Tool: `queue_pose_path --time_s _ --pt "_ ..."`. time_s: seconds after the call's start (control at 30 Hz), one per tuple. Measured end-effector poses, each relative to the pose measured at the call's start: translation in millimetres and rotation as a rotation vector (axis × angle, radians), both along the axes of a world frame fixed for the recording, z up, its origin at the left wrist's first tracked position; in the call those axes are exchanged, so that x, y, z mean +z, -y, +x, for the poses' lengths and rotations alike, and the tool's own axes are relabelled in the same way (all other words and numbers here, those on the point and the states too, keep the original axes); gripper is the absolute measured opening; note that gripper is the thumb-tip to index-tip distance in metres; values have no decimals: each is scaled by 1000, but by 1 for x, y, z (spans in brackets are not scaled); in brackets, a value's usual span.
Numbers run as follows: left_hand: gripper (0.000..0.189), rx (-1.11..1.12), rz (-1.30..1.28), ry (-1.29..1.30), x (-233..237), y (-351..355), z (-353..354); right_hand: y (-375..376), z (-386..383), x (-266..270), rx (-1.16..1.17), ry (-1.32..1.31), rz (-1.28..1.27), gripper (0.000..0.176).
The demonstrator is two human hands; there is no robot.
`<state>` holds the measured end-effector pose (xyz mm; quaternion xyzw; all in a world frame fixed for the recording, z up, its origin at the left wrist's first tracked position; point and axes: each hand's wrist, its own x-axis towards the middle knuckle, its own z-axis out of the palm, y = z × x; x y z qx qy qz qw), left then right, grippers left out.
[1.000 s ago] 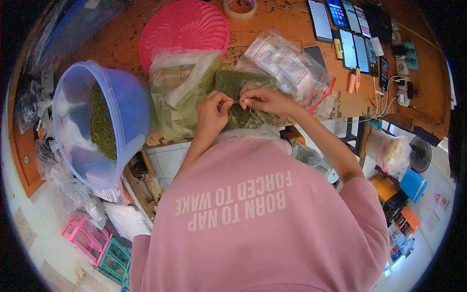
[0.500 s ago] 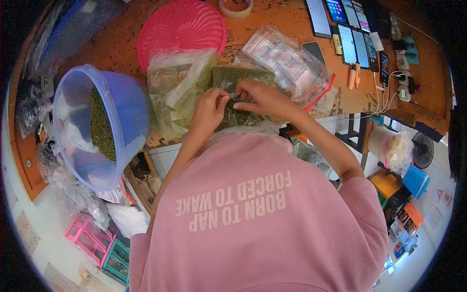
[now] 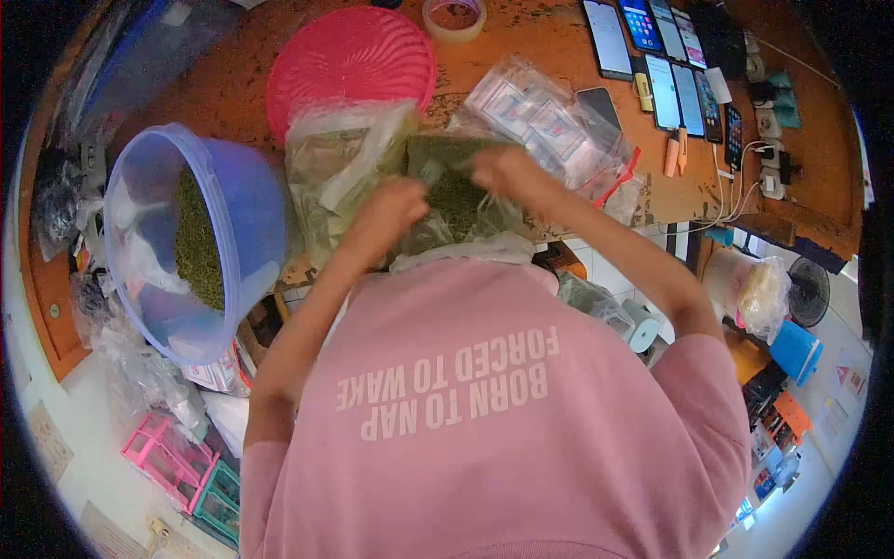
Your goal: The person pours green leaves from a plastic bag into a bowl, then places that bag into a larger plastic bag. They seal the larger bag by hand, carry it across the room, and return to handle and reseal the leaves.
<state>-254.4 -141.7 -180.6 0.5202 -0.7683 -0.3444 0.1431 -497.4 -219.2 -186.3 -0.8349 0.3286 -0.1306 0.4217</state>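
A clear plastic bag [image 3: 498,219] with dark green, crumbled dried leaf matter [image 3: 454,207] in it lies at the table's near edge, against my chest. My left hand [image 3: 396,207] is closed at its left side, and my right hand [image 3: 510,175] is closed at its upper right. Both hands are blurred by motion; each seems to grip the bag's plastic, though the fingertips are partly hidden. Behind them lies a flat packed green bag [image 3: 433,149]. Crumpled plastic bags [image 3: 349,163] with a greenish tint are left of my left hand.
A translucent blue bucket [image 3: 256,214] with green leaf matter inside stands at the left. Farther back are a red woven plate [image 3: 349,61] and a tape roll [image 3: 454,17]. Labelled plastic pouches [image 3: 535,116] lie right of centre. Several phones [image 3: 663,91] with cables fill the right.
My hands have moved apart, left hand leftward and down, right hand rightward. More of the green leaf matter between them shows.
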Motion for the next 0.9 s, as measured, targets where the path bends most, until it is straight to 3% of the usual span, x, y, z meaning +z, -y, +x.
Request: queue_pose_path --time_s 0.03,0.13,0.23,0.33,0.43,0.53,0.57,0.63,0.73,0.83,0.9 --pt "14 76 23 -14 1 -5 5 1 -11 -1 -157 34 19 17" --pt "15 156 65 -156 9 -9 -4 -9 -21 -5 -251 10 183 19" --pt "14 320 30 -226 2 -18 -10 -21 -25 -9 -386 95 97 19" --pt "18 497 225 -254 3 -25 -5 -40 -30 -16 -561 255 372 16" --pt "25 588 197 -311 -6 -31 -14 -50 -24 -33 -668 317 397 16" --pt "31 668 58 -298 -3 -37 -25 -57 -13 -16 -634 167 199 20" --pt "34 681 127 -322 -7 -42 -26 -58 -12 -19 -632 185 223 20" --pt "47 709 265 -366 -15 -53 -26 -59 -8 -24 -625 224 276 21" --pt "82 588 344 -372 -12 -67 -25 -68 -1 -17 -690 549 526 18" --pt "103 428 290 -440 -20 -66 -22 -74 4 -19 -776 727 754 15" --pt "106 450 367 -590 -18 -69 -23 -77 4 -14 -807 758 766 13"
